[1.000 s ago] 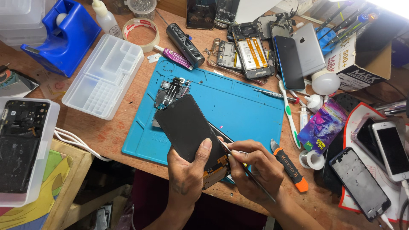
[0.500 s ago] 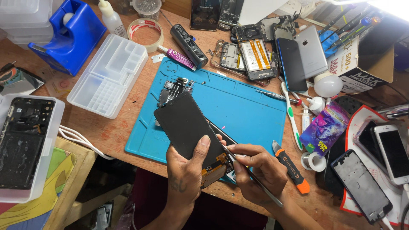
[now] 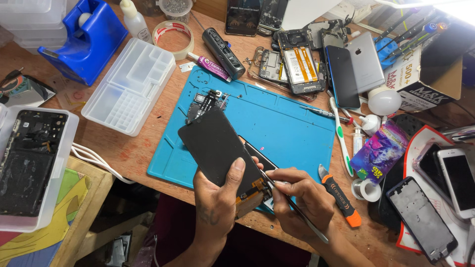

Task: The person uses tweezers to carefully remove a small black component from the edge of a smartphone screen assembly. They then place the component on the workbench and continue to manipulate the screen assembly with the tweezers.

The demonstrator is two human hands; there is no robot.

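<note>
Surface (image 3: pixel 123 148): brown wood, crowded with phone parts; extends away from both sets of fingers on all sides.

Blue work mat (image 3: pixel 292 123): lies just beyond the fingers, directly under the held part.

Black screen panel (image 3: pixel 217 148): long axis runs diagonally, from the fingers up and away to the left toward the far edge of the mat. Near end tilted up off the mat; an orange flex strip shows at that end.

Left hand (image 3: pixel 217 202): fingers pinch the panel's near end, thumb pressed flat on its dark face, other fingers hidden beneath.

Right hand (image 3: pixel 302 200): fingers pressed together around a thin metal tool (image 3: pixel 292 207); the tip meets the panel's near right corner, just beside the left thumb. Both hands are equally close to that corner.

Orange-handled knife (image 3: pixel 339 198): lies just right of the right hand, untouched.
</note>
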